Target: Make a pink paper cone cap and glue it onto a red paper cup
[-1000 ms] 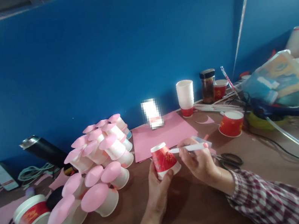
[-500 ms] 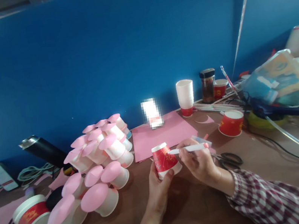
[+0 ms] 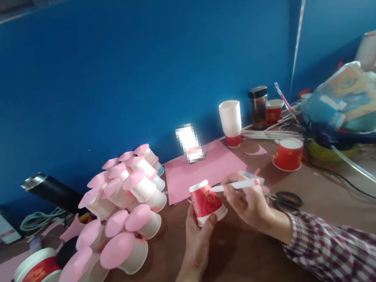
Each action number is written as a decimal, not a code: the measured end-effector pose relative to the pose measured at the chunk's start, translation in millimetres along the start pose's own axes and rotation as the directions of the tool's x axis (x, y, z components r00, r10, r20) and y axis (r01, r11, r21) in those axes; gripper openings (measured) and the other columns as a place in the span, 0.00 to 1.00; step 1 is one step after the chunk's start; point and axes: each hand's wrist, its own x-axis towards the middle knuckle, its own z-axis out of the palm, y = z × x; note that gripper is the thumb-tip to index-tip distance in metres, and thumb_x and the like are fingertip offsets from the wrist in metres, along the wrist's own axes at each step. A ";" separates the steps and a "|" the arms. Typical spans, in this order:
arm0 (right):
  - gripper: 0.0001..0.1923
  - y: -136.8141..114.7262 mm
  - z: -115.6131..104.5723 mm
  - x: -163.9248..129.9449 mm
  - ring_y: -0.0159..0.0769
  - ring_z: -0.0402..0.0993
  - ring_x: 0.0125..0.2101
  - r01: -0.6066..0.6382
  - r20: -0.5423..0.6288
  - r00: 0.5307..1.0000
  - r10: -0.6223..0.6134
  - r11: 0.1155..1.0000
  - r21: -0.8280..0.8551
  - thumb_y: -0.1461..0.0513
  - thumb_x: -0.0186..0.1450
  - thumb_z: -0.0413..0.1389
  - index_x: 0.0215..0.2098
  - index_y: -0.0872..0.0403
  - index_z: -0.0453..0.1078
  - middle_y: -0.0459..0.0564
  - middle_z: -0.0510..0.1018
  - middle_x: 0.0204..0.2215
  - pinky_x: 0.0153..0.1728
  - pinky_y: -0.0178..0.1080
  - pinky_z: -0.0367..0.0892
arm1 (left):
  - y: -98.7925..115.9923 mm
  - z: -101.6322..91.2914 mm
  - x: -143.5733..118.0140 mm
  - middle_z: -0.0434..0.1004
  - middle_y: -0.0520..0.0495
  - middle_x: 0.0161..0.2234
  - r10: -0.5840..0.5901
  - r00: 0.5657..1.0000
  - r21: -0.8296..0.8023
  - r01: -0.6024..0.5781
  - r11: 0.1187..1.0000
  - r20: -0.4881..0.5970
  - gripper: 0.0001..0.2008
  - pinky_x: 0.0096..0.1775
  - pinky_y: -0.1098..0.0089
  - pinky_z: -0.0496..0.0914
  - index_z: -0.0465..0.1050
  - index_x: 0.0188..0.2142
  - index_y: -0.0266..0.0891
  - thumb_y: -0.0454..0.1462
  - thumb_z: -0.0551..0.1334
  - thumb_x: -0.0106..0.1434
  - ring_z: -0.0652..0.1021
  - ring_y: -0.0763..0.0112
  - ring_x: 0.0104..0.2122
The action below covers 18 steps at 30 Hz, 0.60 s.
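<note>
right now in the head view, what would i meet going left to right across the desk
White box → pink-topped cups → red-and-white cup in the left hand → white marker in the right hand → dark-lidded jar → nearer loose red cup → plastic bag.

held cup [image 3: 205, 199]: red-white, gold print | pen [image 3: 243, 184]: white | sleeve [image 3: 339, 248]: maroon-white check | wall [image 3: 143, 66]: blue

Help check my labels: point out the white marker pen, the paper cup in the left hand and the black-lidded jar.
White marker pen [image 3: 244, 183]: head view, on its barrel.
Held paper cup [image 3: 205, 202]: head view, on its red side.
Black-lidded jar [image 3: 259, 111]: head view, on its brown body.
</note>
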 end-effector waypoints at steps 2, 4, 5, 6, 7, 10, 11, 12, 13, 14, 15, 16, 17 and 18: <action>0.06 -0.4 -0.7 0.7 0.31 0.70 0.22 0.009 -0.007 1.000 -0.010 0.999 -0.044 0.63 0.66 0.48 0.33 0.54 0.65 0.46 0.72 0.23 0.23 0.33 0.66 | 1.3 1.2 -0.1 0.75 0.39 0.43 0.006 1.000 -0.012 -0.006 1.000 -0.011 0.29 0.48 0.60 0.66 0.65 0.52 0.35 0.42 0.67 0.52 0.75 0.59 0.41; 0.06 -1.1 -1.4 1.1 0.31 0.68 0.21 0.022 -0.009 1.000 -0.023 0.997 -0.075 0.63 0.66 0.48 0.32 0.54 0.65 0.46 0.71 0.22 0.22 0.33 0.65 | 2.4 2.3 0.0 0.75 0.39 0.43 0.003 1.000 -0.026 -0.004 1.000 -0.021 0.29 0.49 0.59 0.65 0.66 0.52 0.35 0.42 0.68 0.52 0.75 0.59 0.41; 0.06 -1.3 -1.6 1.1 0.31 0.68 0.20 0.029 -0.007 1.000 -0.029 0.996 -0.081 0.63 0.66 0.48 0.32 0.54 0.65 0.45 0.71 0.22 0.22 0.33 0.65 | 2.7 2.7 0.1 0.75 0.39 0.43 -0.001 1.000 -0.028 0.001 1.000 -0.023 0.29 0.49 0.59 0.65 0.66 0.51 0.35 0.42 0.68 0.52 0.75 0.59 0.41; 0.06 -1.4 -1.7 0.9 0.31 0.67 0.20 0.034 -0.004 0.999 -0.035 0.996 -0.083 0.63 0.66 0.48 0.32 0.54 0.65 0.45 0.71 0.21 0.22 0.33 0.64 | 2.9 2.9 0.1 0.75 0.39 0.43 -0.006 1.000 -0.026 0.005 1.000 -0.022 0.28 0.49 0.58 0.65 0.67 0.51 0.35 0.42 0.68 0.52 0.75 0.59 0.41; 0.07 -1.3 -1.5 0.6 0.31 0.67 0.20 0.038 -0.003 0.999 -0.038 0.996 -0.083 0.63 0.66 0.48 0.32 0.54 0.65 0.45 0.71 0.21 0.22 0.33 0.64 | 3.0 2.9 0.1 0.75 0.39 0.43 -0.009 1.000 -0.023 0.008 1.000 -0.022 0.28 0.49 0.58 0.65 0.67 0.51 0.35 0.42 0.68 0.52 0.75 0.59 0.41; 0.07 -0.4 0.1 -1.0 0.31 0.68 0.21 0.041 -0.004 0.999 -0.042 0.996 -0.082 0.63 0.66 0.48 0.31 0.54 0.65 0.46 0.72 0.22 0.22 0.33 0.65 | 3.1 3.1 -0.1 0.75 0.39 0.43 -0.008 0.999 -0.014 0.007 1.000 -0.033 0.28 0.50 0.58 0.65 0.67 0.51 0.35 0.42 0.68 0.51 0.75 0.58 0.42; 0.07 -0.1 0.7 -1.5 0.32 0.69 0.21 0.043 -0.009 0.999 -0.044 0.996 -0.084 0.63 0.66 0.48 0.31 0.54 0.65 0.46 0.73 0.23 0.22 0.33 0.65 | 3.2 3.3 -0.2 0.75 0.39 0.43 -0.009 0.999 -0.011 0.009 1.000 -0.039 0.28 0.49 0.58 0.65 0.67 0.50 0.35 0.42 0.68 0.51 0.75 0.58 0.42; 0.07 0.1 1.2 -2.0 0.32 0.70 0.22 0.045 -0.012 0.999 -0.046 0.995 -0.087 0.63 0.66 0.48 0.31 0.54 0.65 0.47 0.73 0.23 0.22 0.33 0.65 | 3.4 3.7 -0.2 0.76 0.39 0.43 -0.010 0.999 -0.009 0.010 1.000 -0.047 0.28 0.49 0.59 0.65 0.67 0.50 0.35 0.42 0.68 0.50 0.75 0.57 0.42; 0.07 0.0 1.5 -2.3 0.32 0.70 0.22 0.045 -0.015 0.999 -0.046 0.995 -0.090 0.63 0.66 0.48 0.31 0.54 0.65 0.46 0.73 0.23 0.22 0.33 0.65 | 3.7 4.1 -0.1 0.76 0.39 0.43 -0.012 0.999 -0.007 0.011 1.000 -0.052 0.29 0.48 0.59 0.66 0.67 0.50 0.35 0.42 0.69 0.50 0.75 0.57 0.42; 0.06 -0.2 1.7 -2.4 0.32 0.70 0.22 0.045 -0.018 0.999 -0.046 0.995 -0.090 0.63 0.66 0.48 0.31 0.54 0.65 0.46 0.73 0.23 0.22 0.33 0.65 | 3.9 4.5 0.0 0.76 0.38 0.43 -0.014 0.998 -0.006 0.014 1.000 -0.054 0.29 0.48 0.59 0.66 0.67 0.50 0.34 0.42 0.69 0.50 0.75 0.57 0.42; 0.06 -0.5 1.8 -2.5 0.32 0.70 0.22 0.044 -0.017 0.999 -0.046 0.995 -0.086 0.63 0.66 0.49 0.32 0.53 0.65 0.46 0.73 0.23 0.22 0.33 0.66 | 4.1 4.9 0.2 0.76 0.38 0.43 -0.018 0.998 -0.007 0.017 1.000 -0.052 0.29 0.48 0.59 0.66 0.67 0.50 0.34 0.42 0.69 0.50 0.76 0.57 0.42; 0.06 -0.8 1.8 -2.4 0.32 0.70 0.22 0.043 -0.017 0.999 -0.044 0.996 -0.076 0.63 0.66 0.49 0.32 0.53 0.65 0.47 0.74 0.24 0.22 0.33 0.66 | 4.0 5.1 0.5 0.75 0.38 0.43 -0.019 0.999 -0.009 0.019 1.000 -0.047 0.29 0.48 0.60 0.66 0.67 0.50 0.34 0.42 0.69 0.50 0.75 0.56 0.42; 0.05 -1.0 1.8 -2.3 0.32 0.70 0.22 0.039 -0.015 0.999 -0.040 0.997 -0.060 0.63 0.66 0.49 0.33 0.53 0.65 0.47 0.74 0.24 0.22 0.33 0.67 | 3.8 5.1 0.7 0.75 0.38 0.44 -0.020 0.999 -0.010 0.019 1.000 -0.041 0.29 0.48 0.60 0.66 0.67 0.50 0.34 0.42 0.69 0.50 0.75 0.57 0.42; 0.05 -1.0 1.8 -2.3 0.32 0.70 0.22 0.032 -0.013 0.999 -0.032 0.999 -0.038 0.63 0.66 0.49 0.33 0.53 0.65 0.46 0.74 0.24 0.22 0.33 0.67 | 3.4 5.0 0.8 0.75 0.38 0.44 -0.022 0.999 -0.009 0.021 1.000 -0.036 0.29 0.48 0.60 0.66 0.67 0.50 0.34 0.42 0.69 0.50 0.75 0.57 0.42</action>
